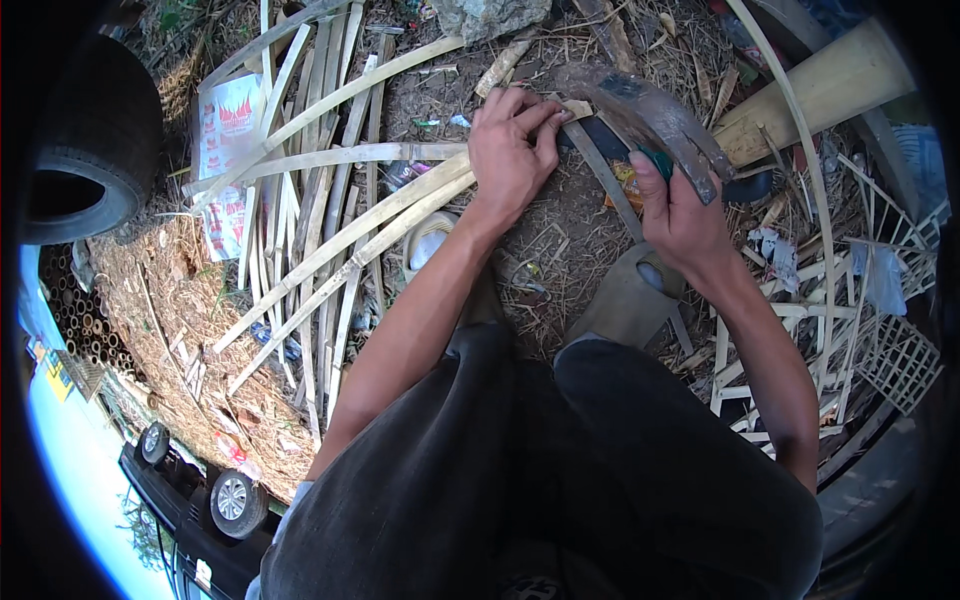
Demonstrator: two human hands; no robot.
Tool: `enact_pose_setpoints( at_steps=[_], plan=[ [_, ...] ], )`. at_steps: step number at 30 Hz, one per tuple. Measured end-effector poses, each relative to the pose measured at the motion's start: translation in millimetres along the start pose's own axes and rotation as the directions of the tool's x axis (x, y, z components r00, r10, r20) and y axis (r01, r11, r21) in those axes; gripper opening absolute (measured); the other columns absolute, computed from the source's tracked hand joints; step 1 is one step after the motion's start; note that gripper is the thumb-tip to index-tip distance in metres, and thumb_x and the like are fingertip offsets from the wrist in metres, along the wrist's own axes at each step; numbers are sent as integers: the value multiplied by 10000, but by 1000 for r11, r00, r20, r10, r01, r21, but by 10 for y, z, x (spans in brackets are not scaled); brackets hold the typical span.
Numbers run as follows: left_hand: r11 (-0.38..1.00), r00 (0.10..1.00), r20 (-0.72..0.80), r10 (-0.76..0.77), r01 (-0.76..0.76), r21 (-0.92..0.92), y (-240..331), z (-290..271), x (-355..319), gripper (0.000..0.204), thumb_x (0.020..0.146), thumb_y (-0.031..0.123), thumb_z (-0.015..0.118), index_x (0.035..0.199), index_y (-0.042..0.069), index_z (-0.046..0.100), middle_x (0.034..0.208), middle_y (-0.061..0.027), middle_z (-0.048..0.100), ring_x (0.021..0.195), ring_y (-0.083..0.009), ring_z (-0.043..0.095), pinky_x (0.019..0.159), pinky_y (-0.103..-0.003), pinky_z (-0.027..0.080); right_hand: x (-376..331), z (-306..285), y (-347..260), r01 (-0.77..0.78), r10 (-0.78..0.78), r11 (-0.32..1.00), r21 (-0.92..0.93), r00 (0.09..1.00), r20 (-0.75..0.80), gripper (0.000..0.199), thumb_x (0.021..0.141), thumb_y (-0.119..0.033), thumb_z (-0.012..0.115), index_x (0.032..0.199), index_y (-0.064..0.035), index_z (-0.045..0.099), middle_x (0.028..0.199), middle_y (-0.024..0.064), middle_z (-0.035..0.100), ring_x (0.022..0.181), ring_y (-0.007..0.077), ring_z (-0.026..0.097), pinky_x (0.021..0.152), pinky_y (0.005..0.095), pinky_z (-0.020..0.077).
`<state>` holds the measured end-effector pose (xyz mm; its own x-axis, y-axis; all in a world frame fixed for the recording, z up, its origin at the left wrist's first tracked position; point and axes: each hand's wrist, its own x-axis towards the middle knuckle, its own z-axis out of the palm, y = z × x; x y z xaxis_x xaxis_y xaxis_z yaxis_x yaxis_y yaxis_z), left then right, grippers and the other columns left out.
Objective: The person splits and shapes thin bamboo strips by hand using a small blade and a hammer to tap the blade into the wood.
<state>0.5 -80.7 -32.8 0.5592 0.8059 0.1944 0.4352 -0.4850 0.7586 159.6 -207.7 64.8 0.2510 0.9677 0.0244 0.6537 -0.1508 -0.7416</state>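
Far left, a round rubber tyre (110, 130); next, flat, pale slats (318, 190) in a loose heap. Here's the left hand (515, 150), fingers curled tight over a smooth bamboo strip (405, 203) slanting across that heap. The right hand (685, 215) grips a green handle (658, 164), fingers mostly hidden; beyond, a thick, rounded bamboo pole (820, 95).

Outdoor bamboo work yard | split strips (322, 150) on strawy ground (165, 290) | stacked poles (85, 322) | parked vehicle (185, 515)
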Motion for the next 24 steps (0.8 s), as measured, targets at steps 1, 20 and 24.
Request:
enact_pose_setpoints(
  at_steps=[1,20,24],
  plan=[
    [1000,1000,-3,6,-6,1,14,11,9,123,832,108,811,944,55,815,920,-80,695,887,-268,648,779,-374,528,-14,-9,43,80,-81,997,-19,994,-73,435,1089,-267,558,1281,123,557,642,256,636,601,437,685,547,506,506],
    [999,999,29,-25,24,27,-19,-34,34,150,822,141,822,947,60,817,988,-70,715,927,-266,673,788,-372,552,-67,13,55,-204,223,970,-134,963,150,396,1032,-203,624,1197,157,627,770,259,701,708,432,720,633,493,559],
    [1000,999,37,-28,28,6,11,-74,2,142,817,121,808,944,58,815,988,-71,718,921,-267,674,782,-376,557,-140,46,38,-70,70,997,14,997,15,391,1032,-196,626,1195,159,625,771,264,694,715,428,724,641,483,563]
  ],
)
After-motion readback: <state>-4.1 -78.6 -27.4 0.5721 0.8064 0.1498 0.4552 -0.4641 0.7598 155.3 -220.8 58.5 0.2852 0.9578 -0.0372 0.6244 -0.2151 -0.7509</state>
